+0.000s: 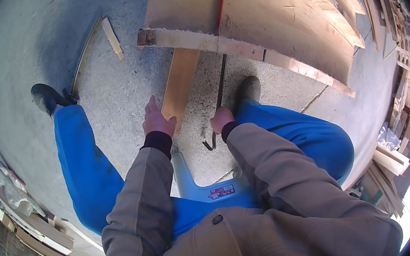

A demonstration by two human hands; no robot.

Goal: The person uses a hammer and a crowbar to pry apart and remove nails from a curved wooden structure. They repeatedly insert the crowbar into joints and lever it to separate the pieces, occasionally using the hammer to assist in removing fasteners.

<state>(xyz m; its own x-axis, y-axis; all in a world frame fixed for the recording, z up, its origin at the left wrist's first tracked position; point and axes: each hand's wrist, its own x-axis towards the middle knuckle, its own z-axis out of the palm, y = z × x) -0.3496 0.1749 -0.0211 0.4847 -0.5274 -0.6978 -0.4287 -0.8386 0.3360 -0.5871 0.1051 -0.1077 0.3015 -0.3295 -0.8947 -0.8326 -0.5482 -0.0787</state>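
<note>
Trouble seemed likeliest to come from the dark hooked bar (222, 82), which ran from the person's right hand (222, 119), closed around it just above the hook, up to the edge of a big wooden panel (272, 12). If the far end slipped under load, I thought, the bar could swing into the right boot (249, 91), planted near it. The left hand (158, 122) was open, fingers stretched out, just beside the near end of a plank (181, 82) that reached in under the panel; should either piece shift, those bare fingers might get pinched. I couldn't tell whether they touched the wood. The panel's edge hid the plank's other end and the bar's tip, and whether the red strip (222, 3) beyond belonged to the same tool was unclear. The blue trousers (89, 162) covered part of a pale blue plastic piece (185, 174).
</note>
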